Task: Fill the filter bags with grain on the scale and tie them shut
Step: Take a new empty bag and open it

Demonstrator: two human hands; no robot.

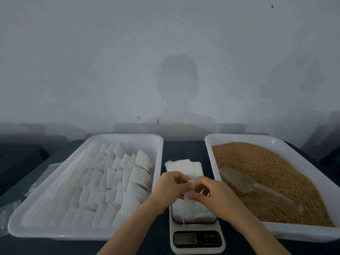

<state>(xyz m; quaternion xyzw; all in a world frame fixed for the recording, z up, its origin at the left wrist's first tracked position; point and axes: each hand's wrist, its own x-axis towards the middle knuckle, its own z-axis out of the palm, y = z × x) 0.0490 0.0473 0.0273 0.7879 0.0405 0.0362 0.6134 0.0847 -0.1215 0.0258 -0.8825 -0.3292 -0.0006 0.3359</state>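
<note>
**Both hands pinch a bag over the scale**

In the lower middle of the frame, the left hand (170,188) and right hand (211,194) meet above the scale (196,236). Both have their fingers curled and pinch the top of a white bag (189,202) between them. The bag hangs down from the fingers, and its lower part lies on the scale's platform. A thin string (183,222) dangles from it over the platform's left front edge. The scale's display is too blurred to read.

Just above the hands, a stack (184,165) of flat bags lies on the dark table (182,148), partly hidden by the fingers.

The left tray (36,218), white and rectangular, fills the lower left; rows of filled bags (117,181) lie overlapping inside it. Clear plastic film (11,208) sits at its outer left edge.

The right tray (276,234) in the lower right holds brown grain (266,168). A clear scoop (239,181) lies on the grain near the tray's left wall, with its handle pointing to the lower right.

A grey wall fills the upper half of the frame.
</note>
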